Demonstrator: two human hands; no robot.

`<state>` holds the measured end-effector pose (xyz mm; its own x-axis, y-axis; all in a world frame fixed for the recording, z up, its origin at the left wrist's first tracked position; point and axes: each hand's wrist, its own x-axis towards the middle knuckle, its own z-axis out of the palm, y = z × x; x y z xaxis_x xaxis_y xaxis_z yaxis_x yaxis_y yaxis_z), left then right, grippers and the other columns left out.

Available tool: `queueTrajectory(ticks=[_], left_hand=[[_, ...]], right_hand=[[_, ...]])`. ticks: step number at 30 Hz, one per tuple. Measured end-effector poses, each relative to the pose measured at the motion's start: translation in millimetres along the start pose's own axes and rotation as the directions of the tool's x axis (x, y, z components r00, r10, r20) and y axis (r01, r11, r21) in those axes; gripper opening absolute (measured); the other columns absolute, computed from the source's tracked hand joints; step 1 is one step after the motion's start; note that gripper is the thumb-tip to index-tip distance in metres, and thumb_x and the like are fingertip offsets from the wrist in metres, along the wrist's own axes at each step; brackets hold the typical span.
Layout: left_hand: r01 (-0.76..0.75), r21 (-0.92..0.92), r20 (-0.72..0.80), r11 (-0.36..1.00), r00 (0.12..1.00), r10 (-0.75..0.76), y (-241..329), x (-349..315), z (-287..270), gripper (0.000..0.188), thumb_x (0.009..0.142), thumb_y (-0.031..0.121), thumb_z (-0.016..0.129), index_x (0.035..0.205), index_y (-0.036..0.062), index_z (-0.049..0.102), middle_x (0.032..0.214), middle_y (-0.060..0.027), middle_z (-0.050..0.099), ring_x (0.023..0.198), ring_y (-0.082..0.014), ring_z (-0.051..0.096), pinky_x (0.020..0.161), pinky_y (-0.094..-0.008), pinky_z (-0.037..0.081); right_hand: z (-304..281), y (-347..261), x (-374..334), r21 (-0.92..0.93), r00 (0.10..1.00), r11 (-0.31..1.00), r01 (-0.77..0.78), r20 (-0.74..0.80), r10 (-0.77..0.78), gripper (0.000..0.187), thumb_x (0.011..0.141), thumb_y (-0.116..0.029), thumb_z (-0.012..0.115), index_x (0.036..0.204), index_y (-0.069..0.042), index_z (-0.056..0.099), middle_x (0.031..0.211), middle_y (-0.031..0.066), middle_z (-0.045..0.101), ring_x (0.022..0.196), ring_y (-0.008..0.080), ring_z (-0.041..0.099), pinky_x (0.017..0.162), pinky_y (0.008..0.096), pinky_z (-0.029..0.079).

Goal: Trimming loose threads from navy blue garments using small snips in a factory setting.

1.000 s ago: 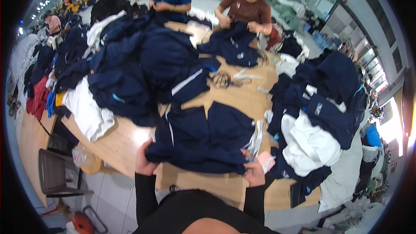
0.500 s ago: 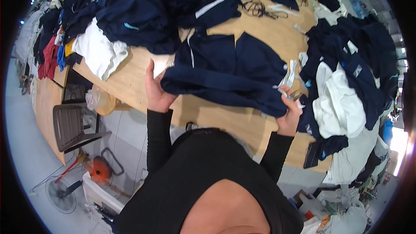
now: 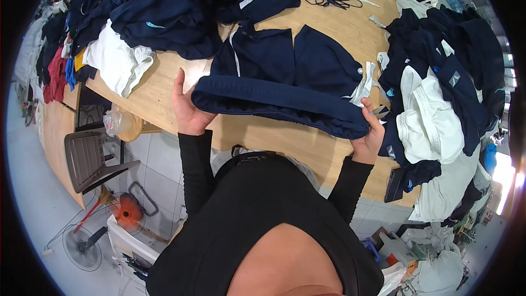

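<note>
Navy garment point(image 3: 329, 57) lies partly on the counter point(image 3: 241, 134), waistband point(image 3: 279, 97) nearest me, my R grip point(image 3: 371, 136) pinching one end & L grip point(image 3: 193, 111) at the other, prob. for tension. L thumb's spread, fingers hidden, can't tell if pinching

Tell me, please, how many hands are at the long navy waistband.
2: the left hand at the left end of the navy waistband, the right hand at its right end. No others are visible.
</note>
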<state>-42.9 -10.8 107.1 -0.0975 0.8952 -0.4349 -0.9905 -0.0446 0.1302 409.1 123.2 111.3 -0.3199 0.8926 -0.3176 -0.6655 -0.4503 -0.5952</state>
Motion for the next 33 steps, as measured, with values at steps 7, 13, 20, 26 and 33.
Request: queueTrajectory(ticks=[7, 13, 20, 26, 33], left_hand=[[0.031, -0.06, 0.027, 0.998, 0.999, -0.029, -2.4, 1.1, -3.0, 0.093, 0.102, 0.062, 0.059, 0.157, -0.0105, 0.041, 0.158, -0.0287, 0.053, 0.144, -0.042, 0.055, 0.123, -0.0572, 0.041], [0.013, -0.146, 0.039, 0.989, 0.999, -0.007, -4.7, -1.5, 7.6, 0.085, 0.103, 0.056, 0.058, 0.158, -0.0057, 0.04, 0.161, -0.0245, 0.051, 0.147, -0.0394, 0.05, 0.121, -0.0562, 0.039], [0.033, -0.174, 0.152, 0.984, 0.988, -0.006, -4.4, 3.5, -6.3, 0.085, 0.105, 0.048, 0.057, 0.161, -0.0107, 0.031, 0.171, -0.0303, 0.033, 0.159, -0.0444, 0.031, 0.132, -0.0599, 0.019], [0.005, -0.117, 0.086, 0.993, 0.996, 0.006, -7.2, 0.4, -0.4, 0.076, 0.105, 0.043, 0.056, 0.157, -0.0097, 0.037, 0.166, -0.0273, 0.042, 0.154, -0.0417, 0.041, 0.127, -0.0577, 0.029], [-0.004, -0.115, 0.116, 0.993, 0.993, 0.017, -6.7, 1.9, -9.4, 0.067, 0.102, 0.033, 0.059, 0.151, -0.0108, 0.043, 0.16, -0.0274, 0.049, 0.149, -0.0421, 0.045, 0.126, -0.0577, 0.033]], right_hand=[[19.1, 2.3, 0.2, -0.007, 0.999, 1.0, -0.027, -0.044, 0.027, 0.031, 0.099, -0.003, 0.068, 0.13, 0.002, 0.065, 0.115, 0.0186, 0.074, 0.107, 0.0321, 0.076, 0.098, 0.0461, 0.061], [5.9, 1.6, 0.1, 0.14, 0.987, 0.99, -0.032, -0.15, 0.053, 0.036, 0.108, -0.016, 0.058, 0.14, 0.0, 0.063, 0.13, 0.027, 0.071, 0.12, 0.0419, 0.071, 0.102, 0.0577, 0.057], [-15.3, -5.1, 0.3, 0.206, 0.986, 0.967, -0.151, 0.1, 0.133, 0.036, 0.109, -0.02, 0.058, 0.14, -0.002, 0.064, 0.129, 0.0253, 0.071, 0.108, 0.0364, 0.072, 0.079, 0.0429, 0.056], [3.6, -2.3, -4.8, 0.093, 0.99, 0.994, -0.062, -0.117, 0.073, 0.04, 0.107, -0.015, 0.06, 0.145, -0.001, 0.061, 0.131, 0.0194, 0.072, 0.117, 0.0363, 0.073, 0.079, 0.0429, 0.057], [32.0, 5.6, -9.1, 0.071, 0.977, 0.996, -0.056, -0.2, 0.069, 0.036, 0.108, -0.018, 0.058, 0.14, -0.003, 0.065, 0.125, 0.0206, 0.072, 0.091, 0.0244, 0.065, 0.061, 0.0318, 0.041]])
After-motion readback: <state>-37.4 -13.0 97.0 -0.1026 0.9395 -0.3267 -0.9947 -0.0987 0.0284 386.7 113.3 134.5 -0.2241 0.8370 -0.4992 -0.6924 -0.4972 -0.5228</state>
